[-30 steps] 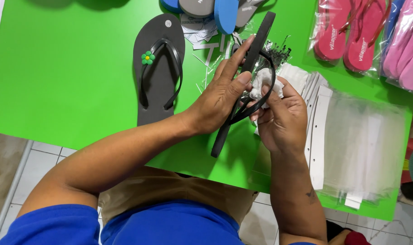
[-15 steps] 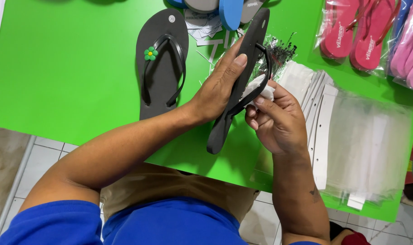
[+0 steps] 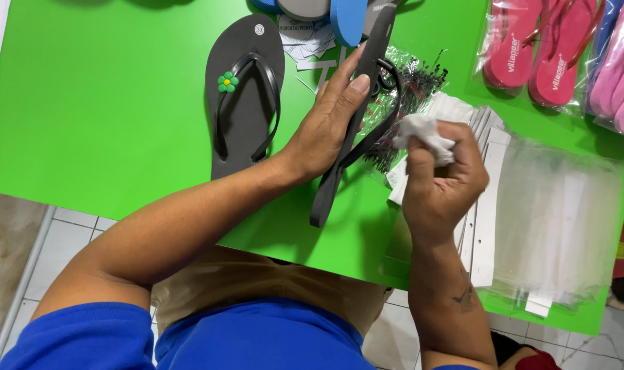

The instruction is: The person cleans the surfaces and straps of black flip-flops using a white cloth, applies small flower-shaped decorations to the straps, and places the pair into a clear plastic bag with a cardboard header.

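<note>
Head view, looking straight down at a green surface [image 3: 106, 103].

Left hand [image 3: 326, 127]: I see it gripping a black flip-flop [image 3: 353, 116] held on edge, tilted, its lower end over the near part of the surface and its upper end pointing toward the far edge. Fingers lie pressed together, extended flat along the sole's side, thumb hidden behind it. The strap [image 3: 380, 123] loops out on the right side of the sole.

Right hand [image 3: 439, 178]: raised just right of the flip-flop, apart from it. Fingers curled in, pinching a crumpled white cloth [image 3: 425, 133]. The cloth sits near the strap; I cannot tell whether they touch.

Around them:
- A second black flip-flop [image 3: 247, 89] lies flat, sole down, left of the held one, with a small green flower [image 3: 227, 81] on its strap.
- A clear bag of small dark fasteners [image 3: 411, 82] lies behind the held flip-flop.
- A stack of white cards [image 3: 490, 205] and clear sleeves [image 3: 566, 219] lies on the right, partly under the right hand.
- Bagged pink flip-flops [image 3: 531, 41] lie at the far right.
- A blue sole [image 3: 348, 17] and a grey one [image 3: 302, 8] show at the far edge.
- White paper scraps [image 3: 305, 41] lie below them.
</note>
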